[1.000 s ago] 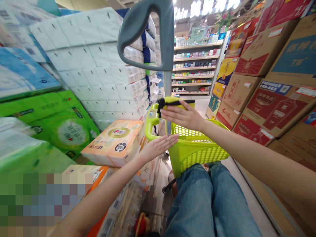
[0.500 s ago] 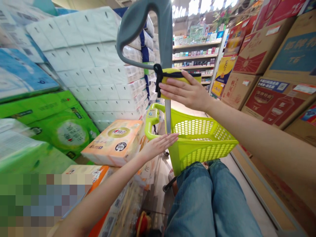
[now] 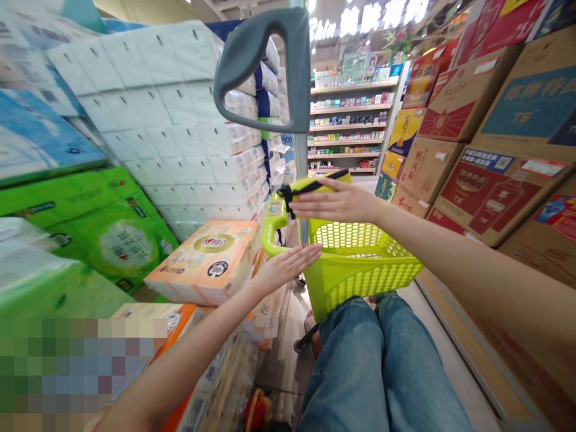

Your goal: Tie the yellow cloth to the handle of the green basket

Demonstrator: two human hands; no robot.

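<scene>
My right hand (image 3: 338, 203) grips a yellow folded item with a black strap (image 3: 310, 182), fingers laid along its near side, just above the rim of a lime-green shopping basket (image 3: 373, 273). My left hand (image 3: 288, 267) is held flat and open, palm up, beside the basket's grey pole (image 3: 302, 157), a little below the yellow item. The trolley's grey loop handle (image 3: 254, 57) rises above both hands. My legs in blue jeans (image 3: 382, 366) are right behind the basket.
Stacks of white tissue packs (image 3: 171, 120) and green packs (image 3: 103, 234) fill the left side, with an orange tissue pack (image 3: 211, 258) near my left hand. Cardboard boxes (image 3: 486, 120) line the right. Stocked shelves (image 3: 351, 120) close the aisle's far end.
My right hand lifted the yellow item up by the pole, then brought it back down to just above the basket rim. My left hand stayed open in place.
</scene>
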